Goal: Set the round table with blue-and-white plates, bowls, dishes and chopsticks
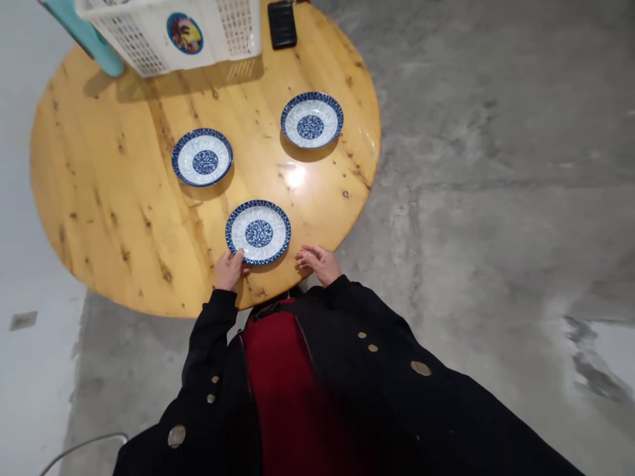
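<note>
Nearest to me on the table lies a blue-and-white plate (pixel 258 233) with a dark blue patterned rim. My left hand (pixel 229 270) grips its lower left rim, thumb on top and fingers beneath. To the right of this plate, my right hand (pixel 320 262) is apart from it, fingers stretched out and holding nothing. Two matching plates rest farther off: a left plate (pixel 202 157) and a right plate (pixel 312 119).
A round wooden table (pixel 124 198) bears everything. At its far side stand a white plastic basket (pixel 149 39) with a round sticker, a teal object (pixel 106 56) and a black wallet-like case (pixel 282 25). Grey concrete floor (pixel 496 198) stretches to the right.
</note>
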`<state>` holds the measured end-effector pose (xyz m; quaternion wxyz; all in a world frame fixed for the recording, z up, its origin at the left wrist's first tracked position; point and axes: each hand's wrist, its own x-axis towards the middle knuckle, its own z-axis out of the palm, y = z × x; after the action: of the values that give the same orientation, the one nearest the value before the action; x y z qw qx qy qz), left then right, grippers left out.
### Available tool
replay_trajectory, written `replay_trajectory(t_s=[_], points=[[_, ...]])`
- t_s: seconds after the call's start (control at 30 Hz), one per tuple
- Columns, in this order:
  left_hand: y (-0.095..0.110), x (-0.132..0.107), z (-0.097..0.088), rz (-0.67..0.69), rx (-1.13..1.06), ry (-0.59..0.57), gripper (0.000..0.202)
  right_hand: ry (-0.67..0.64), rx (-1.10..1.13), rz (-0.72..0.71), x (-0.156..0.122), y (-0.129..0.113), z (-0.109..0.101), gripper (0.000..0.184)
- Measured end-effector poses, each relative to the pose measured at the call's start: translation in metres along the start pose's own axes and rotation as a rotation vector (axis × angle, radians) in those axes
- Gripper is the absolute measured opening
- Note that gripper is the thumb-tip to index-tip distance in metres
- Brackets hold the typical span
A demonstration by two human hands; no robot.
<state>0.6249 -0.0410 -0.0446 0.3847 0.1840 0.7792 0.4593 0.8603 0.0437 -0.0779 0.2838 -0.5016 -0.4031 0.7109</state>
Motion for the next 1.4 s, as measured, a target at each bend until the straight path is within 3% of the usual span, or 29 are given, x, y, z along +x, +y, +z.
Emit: replay_trajectory(t_s=[0.2, 0.4, 0.57, 0.73, 0.93, 1.17, 1.4], points=[[-0.005, 0.004, 0.006, -0.043, -0.057, 0.070, 0.024, -0.229, -0.165, -0.158, 0.018, -0.010, 0.033, 0.044], [-0.003, 0.017, -0.003, -0.047, -0.045, 0.098, 0.019, -0.222, -0.289, -0.148, 0.026, -0.015, 0.042, 0.041], [0.000, 0.009, -0.002, -0.056, -0.067, 0.115, 0.021, -0.197, -0.248, -0.064, 0.014, -0.007, 0.027, 0.044], [0.001, -0.015, 0.000, -0.103, -0.099, 0.086, 0.027, -0.144, -0.123, 0.033, -0.006, 0.003, -0.001, 0.030], [-0.003, -0.046, 0.004, -0.134, -0.131, 0.091, 0.030, -0.025, -0.073, 0.033, -0.016, 0.002, -0.031, 0.029], [-0.008, -0.077, 0.010, -0.154, -0.116, 0.096, 0.030, -0.023, -0.048, 0.093, -0.032, 0.006, -0.039, 0.024], [-0.033, -0.113, 0.012, -0.193, -0.076, 0.094, 0.033, -0.080, -0.080, 0.148, -0.049, 0.029, -0.048, 0.016]])
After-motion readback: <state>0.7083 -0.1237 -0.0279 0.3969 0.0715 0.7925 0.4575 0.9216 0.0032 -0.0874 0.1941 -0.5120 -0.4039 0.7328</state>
